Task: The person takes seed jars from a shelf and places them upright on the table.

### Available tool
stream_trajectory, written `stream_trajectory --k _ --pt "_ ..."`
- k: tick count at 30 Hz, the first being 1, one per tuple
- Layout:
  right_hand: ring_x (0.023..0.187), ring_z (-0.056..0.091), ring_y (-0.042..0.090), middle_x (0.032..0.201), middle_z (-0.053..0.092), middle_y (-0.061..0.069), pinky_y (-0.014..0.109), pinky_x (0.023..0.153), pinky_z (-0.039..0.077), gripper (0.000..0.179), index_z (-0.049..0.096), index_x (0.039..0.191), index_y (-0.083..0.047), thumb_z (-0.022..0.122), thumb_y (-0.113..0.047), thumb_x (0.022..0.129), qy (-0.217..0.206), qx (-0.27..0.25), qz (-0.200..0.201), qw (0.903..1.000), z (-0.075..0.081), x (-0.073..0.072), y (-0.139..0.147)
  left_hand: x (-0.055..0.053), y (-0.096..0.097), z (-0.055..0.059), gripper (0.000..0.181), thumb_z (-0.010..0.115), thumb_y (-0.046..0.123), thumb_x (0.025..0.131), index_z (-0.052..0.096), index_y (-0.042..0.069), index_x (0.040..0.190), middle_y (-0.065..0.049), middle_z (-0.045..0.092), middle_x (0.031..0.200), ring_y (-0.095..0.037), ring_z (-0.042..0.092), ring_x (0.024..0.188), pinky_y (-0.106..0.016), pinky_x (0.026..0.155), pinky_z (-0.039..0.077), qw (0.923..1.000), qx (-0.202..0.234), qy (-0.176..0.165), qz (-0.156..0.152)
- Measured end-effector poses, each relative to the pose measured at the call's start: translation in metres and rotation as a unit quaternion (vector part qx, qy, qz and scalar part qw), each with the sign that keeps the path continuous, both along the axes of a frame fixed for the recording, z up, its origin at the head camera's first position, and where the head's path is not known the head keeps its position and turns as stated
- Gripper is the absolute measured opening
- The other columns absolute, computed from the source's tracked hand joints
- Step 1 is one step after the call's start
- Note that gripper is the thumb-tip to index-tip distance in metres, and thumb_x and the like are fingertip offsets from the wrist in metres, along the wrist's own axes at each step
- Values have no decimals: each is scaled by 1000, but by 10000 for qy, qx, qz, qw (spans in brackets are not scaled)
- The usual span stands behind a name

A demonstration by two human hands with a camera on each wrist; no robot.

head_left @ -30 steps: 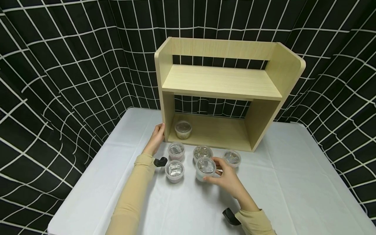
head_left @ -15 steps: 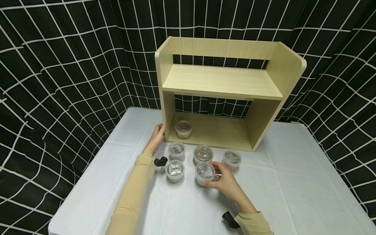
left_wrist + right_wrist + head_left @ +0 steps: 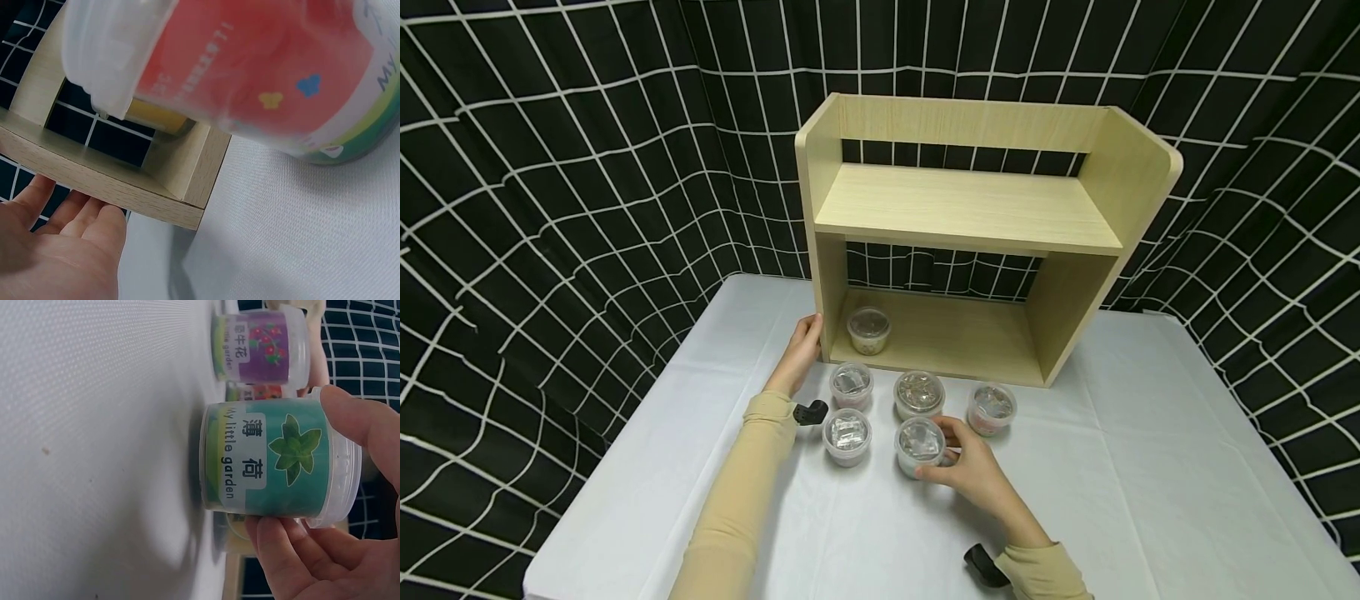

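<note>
My right hand [image 3: 964, 465] grips a lidded clear plastic tub [image 3: 920, 443] between thumb and fingers. In the right wrist view the tub's label [image 3: 294, 450] is green with a leaf picture and "My little garden". It is upright at the tablecloth; whether its base touches is unclear. My left hand [image 3: 798, 357] rests its fairly straight fingers against the outer left side of the wooden shelf [image 3: 966, 200]. Behind the held tub stands a tub with brownish contents [image 3: 919, 392]. To its right is a reddish tub [image 3: 992, 408].
Two more tubs, a rear one [image 3: 852, 385] and a front one [image 3: 847, 436], stand left of the held tub. Another tub [image 3: 868, 331] sits inside the shelf's lower compartment, at the left. A white cloth covers the table [image 3: 1157, 467]. Black gridded curtains [image 3: 587, 167] surround it.
My right hand has brought the held tub toward the near side and slightly left, away from the tub behind it. The left hand keeps its place at the shelf.
</note>
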State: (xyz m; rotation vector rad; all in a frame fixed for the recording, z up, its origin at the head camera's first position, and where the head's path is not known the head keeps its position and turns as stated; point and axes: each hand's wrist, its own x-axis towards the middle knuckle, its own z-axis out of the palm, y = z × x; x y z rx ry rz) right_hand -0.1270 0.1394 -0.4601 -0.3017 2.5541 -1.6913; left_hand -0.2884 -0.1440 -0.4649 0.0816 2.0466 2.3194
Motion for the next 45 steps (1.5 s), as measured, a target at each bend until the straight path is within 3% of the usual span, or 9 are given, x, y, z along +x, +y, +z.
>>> stream_trajectory --k 15,33,40,45 --pt "102 54 21 108 57 7 33 88 47 78 50 124 -1 89 -16 58 -96 275 -35 9996 -5 -1 -3 1 0 3 57 33 43 100 23 2 139 -18 26 141 -25 25 132 -36 110 17 9998 -126 -133 -14" --pt "109 51 27 114 55 11 41 95 42 79 46 128 1 87 -12 62 -186 115 96 9997 -3 4 -5 3 0 5 56 33 42 100 24 2 138 -18 28 140 -26 26 132 -35 110 18 9998 -38 -185 -2" --pt "113 49 26 120 53 12 37 97 40 83 44 130 -1 88 -16 61 -164 224 234 9993 4 4 0 4 0 3 58 33 42 100 21 1 139 -21 25 141 -29 25 132 -37 110 17 9999 3 -113 -79" --pt "118 46 32 125 50 18 40 99 38 81 42 131 2 85 -22 67 113 410 412 9982 17 3 4 3 1 3 55 33 40 101 22 1 138 -20 25 140 -30 25 132 -37 110 17 9999 7 -102 -42"
